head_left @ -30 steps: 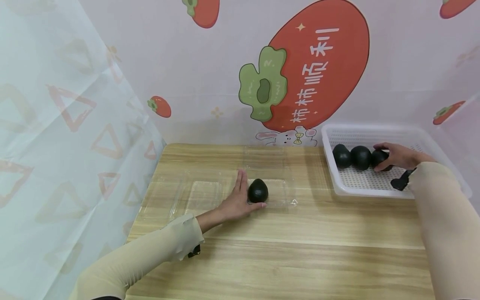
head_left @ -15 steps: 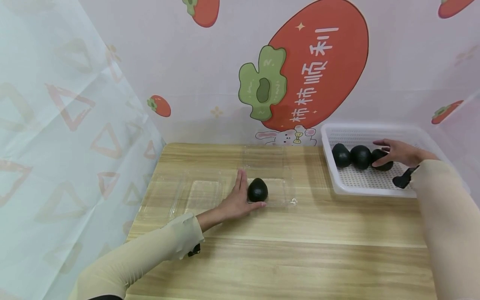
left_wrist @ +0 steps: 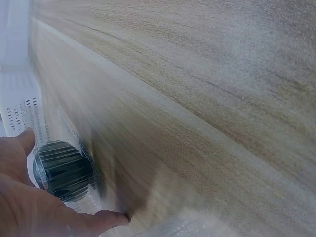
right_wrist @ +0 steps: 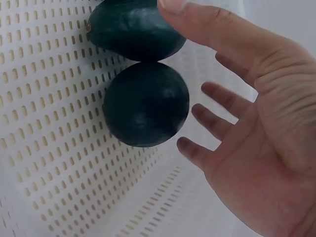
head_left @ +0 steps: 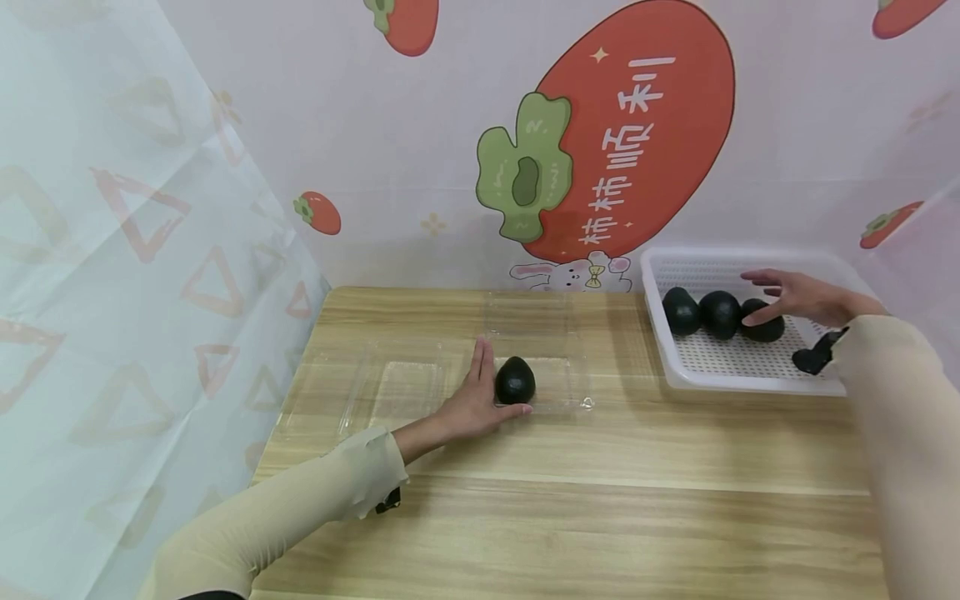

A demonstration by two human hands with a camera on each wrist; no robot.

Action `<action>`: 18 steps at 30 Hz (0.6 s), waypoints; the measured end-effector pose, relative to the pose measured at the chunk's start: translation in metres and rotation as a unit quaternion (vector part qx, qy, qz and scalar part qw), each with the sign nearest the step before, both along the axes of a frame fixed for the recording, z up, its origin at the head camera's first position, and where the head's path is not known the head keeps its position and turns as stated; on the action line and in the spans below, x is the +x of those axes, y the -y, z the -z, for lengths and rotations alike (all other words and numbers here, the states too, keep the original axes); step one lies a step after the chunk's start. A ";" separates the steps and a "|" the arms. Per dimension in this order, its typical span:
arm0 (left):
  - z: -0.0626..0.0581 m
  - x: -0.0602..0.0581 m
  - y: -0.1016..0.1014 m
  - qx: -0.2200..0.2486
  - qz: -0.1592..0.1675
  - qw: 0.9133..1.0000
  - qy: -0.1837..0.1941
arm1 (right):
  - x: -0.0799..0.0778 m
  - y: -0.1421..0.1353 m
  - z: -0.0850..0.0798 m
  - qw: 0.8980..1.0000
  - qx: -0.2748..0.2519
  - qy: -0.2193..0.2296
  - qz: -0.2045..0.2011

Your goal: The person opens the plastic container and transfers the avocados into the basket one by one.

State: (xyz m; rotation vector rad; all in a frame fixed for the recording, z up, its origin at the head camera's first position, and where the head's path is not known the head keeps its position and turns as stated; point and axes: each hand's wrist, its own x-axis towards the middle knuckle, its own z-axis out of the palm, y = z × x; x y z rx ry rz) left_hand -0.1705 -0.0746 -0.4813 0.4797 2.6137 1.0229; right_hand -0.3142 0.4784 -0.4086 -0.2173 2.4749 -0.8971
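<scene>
A dark green avocado (head_left: 515, 381) sits in a clear plastic container (head_left: 558, 385) on the table. My left hand (head_left: 474, 404) lies against the container's left side, fingers straight and thumb spread along the front. In the left wrist view, the avocado (left_wrist: 64, 170) shows through the plastic between thumb and fingers. Over the white basket (head_left: 750, 383), my right hand (head_left: 813, 298) has its fingers spread and holds nothing. Its thumb overlaps the rightmost avocado (head_left: 763, 328). Beside that avocado, in a row, lie a middle avocado (head_left: 720, 314) and a left avocado (head_left: 680, 312).
The container's clear lid (head_left: 528, 315) stands behind it, near the wall. Another clear container (head_left: 408, 387) lies to its left. A black wrist mount (head_left: 816, 357) hangs low over the basket. Printed cloth (head_left: 420, 150) closes off the back of the wooden table (head_left: 600, 500).
My right hand has loosened from the rightmost avocado, opened its fingers and drawn slightly up and right. That avocado stays in the basket. The left hand has not moved.
</scene>
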 end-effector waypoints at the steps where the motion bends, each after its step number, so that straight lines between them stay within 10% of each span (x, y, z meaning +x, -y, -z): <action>1: 0.000 0.000 0.000 0.001 0.000 1.000 0.000 | 0.000 0.001 -0.001 1.000 0.005 -0.002 -0.002; 18: 0.002 -0.001 0.000 -0.002 0.000 1.000 -0.007 | 0.002 0.015 -0.022 0.999 0.012 -0.031 -0.023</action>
